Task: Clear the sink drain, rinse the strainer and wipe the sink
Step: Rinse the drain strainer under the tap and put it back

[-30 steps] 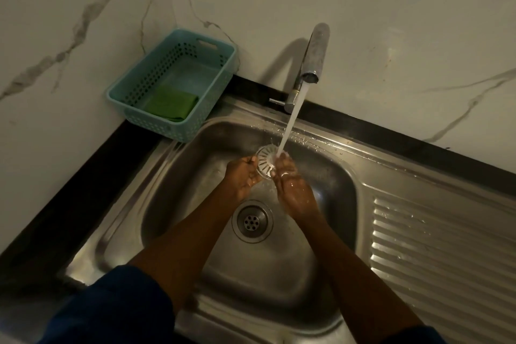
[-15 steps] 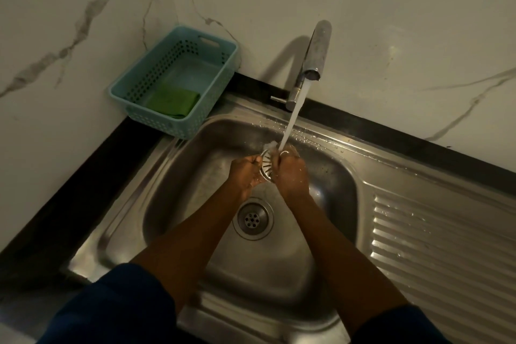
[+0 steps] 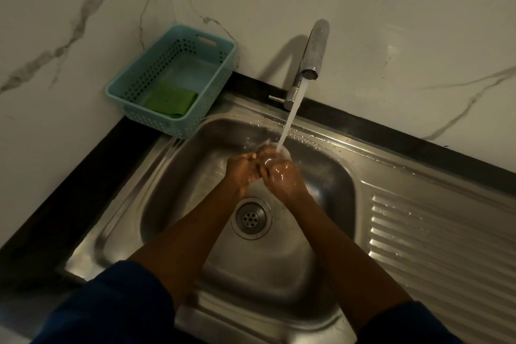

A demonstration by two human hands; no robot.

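Observation:
Water runs from the chrome tap (image 3: 314, 50) onto the round metal strainer (image 3: 284, 152), of which only a wet edge shows above my fingers. My left hand (image 3: 243, 170) and my right hand (image 3: 282, 177) are pressed together around the strainer over the steel sink (image 3: 178, 176), fingers curled on it. The open drain (image 3: 250, 217) lies in the sink bottom just below my hands.
A teal perforated basket (image 3: 215, 78) stands at the back left corner of the counter with a folded green cloth (image 3: 170, 102) inside. The ribbed drainboard (image 3: 441, 246) stretches to the right. Marble wall behind.
My hands have closed together over the strainer, which was plainly visible between them a second ago and is now mostly covered. Water keeps running.

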